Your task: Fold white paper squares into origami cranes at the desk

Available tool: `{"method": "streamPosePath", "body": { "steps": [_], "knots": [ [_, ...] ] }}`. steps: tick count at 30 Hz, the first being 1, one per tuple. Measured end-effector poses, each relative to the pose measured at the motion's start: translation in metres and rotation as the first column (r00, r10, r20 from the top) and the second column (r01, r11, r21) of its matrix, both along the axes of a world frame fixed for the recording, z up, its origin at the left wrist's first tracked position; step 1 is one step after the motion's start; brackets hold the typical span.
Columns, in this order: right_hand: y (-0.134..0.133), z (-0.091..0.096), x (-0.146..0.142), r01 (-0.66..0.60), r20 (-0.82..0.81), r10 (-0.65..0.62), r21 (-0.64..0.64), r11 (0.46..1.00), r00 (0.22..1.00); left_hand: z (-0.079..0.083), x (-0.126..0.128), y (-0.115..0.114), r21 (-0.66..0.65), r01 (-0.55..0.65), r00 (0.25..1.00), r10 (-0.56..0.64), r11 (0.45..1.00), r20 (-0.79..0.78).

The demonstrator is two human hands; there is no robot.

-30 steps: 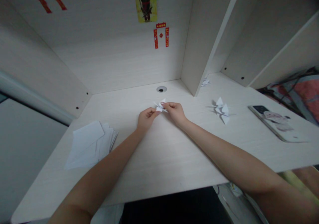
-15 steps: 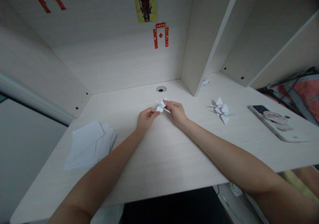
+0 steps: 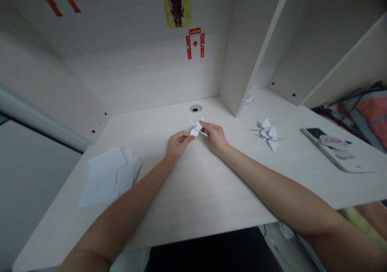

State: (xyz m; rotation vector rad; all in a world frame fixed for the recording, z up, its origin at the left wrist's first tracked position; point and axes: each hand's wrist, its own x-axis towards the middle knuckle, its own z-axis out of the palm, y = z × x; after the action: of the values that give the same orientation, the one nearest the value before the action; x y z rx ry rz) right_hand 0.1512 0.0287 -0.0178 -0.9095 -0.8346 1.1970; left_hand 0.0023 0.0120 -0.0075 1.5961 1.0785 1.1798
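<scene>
A small white paper crane (image 3: 196, 129) is held between my two hands, over the middle of the desk. My left hand (image 3: 177, 145) pinches its near-left wing between thumb and fingers. On the other side, my right hand (image 3: 215, 135) grips the far wing, its fingers closed and partly covering the paper. Off to the right, folded white paper cranes (image 3: 268, 134) rest close together on the desk. A stack of white paper sheets (image 3: 105, 175) lies to the left, near my left forearm.
A phone (image 3: 335, 149) lies face down at the right. The desk (image 3: 196, 199) has a round cable hole (image 3: 196, 109) at the back. An upright divider (image 3: 244, 50) stands behind my right hand, with more folded paper (image 3: 249, 99) by its foot. Fabric (image 3: 363, 111) is piled far right.
Almost nothing differs. The paper crane and my right hand's fingers have shifted very slightly; both hands keep their hold on it.
</scene>
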Motion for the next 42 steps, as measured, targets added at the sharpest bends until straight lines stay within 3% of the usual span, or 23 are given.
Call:
{"method": "streamPosePath", "body": {
  "steps": [4, 15, 23, 30, 36, 42],
  "knots": [
    [0.0, 0.0, -0.001, 0.009, -0.041, -0.009, 0.001, 1.0, 0.999, 0.0, 0.0, 0.0, -0.007, 0.007, 1.0, -0.007, 1.0, 0.007],
    [0.0, 0.003, 0.004, -0.006, 0.054, 0.005, 0.025, 1.0, 0.999, 0.003, 0.0, -0.004, -0.017, -0.021, 0.997, 0.022, 1.0, 0.08],
    [-0.005, 0.01, 0.002, -0.188, -0.005, 0.188, -0.071, 0.98, 0.982, 0.002, 0.002, -0.001, -0.026, -0.024, 0.987, 0.028, 0.999, 0.155],
    [-0.004, 0.007, 0.002, -0.33, 0.037, 0.331, -0.029, 0.943, 0.943, 0.004, 0.003, -0.004, -0.008, -0.03, 0.985, 0.031, 1.0, 0.169],
    [-0.005, 0.009, 0.002, -0.346, 0.081, 0.346, -0.017, 0.938, 0.935, 0.002, 0.002, -0.002, 0.021, -0.064, 0.98, 0.059, 0.998, 0.191],
    [-0.003, 0.007, 0.003, -0.374, -0.002, 0.374, -0.054, 0.926, 0.927, -0.007, -0.003, 0.007, -0.053, -0.145, 0.947, 0.155, 0.988, 0.281]
  ]
}}
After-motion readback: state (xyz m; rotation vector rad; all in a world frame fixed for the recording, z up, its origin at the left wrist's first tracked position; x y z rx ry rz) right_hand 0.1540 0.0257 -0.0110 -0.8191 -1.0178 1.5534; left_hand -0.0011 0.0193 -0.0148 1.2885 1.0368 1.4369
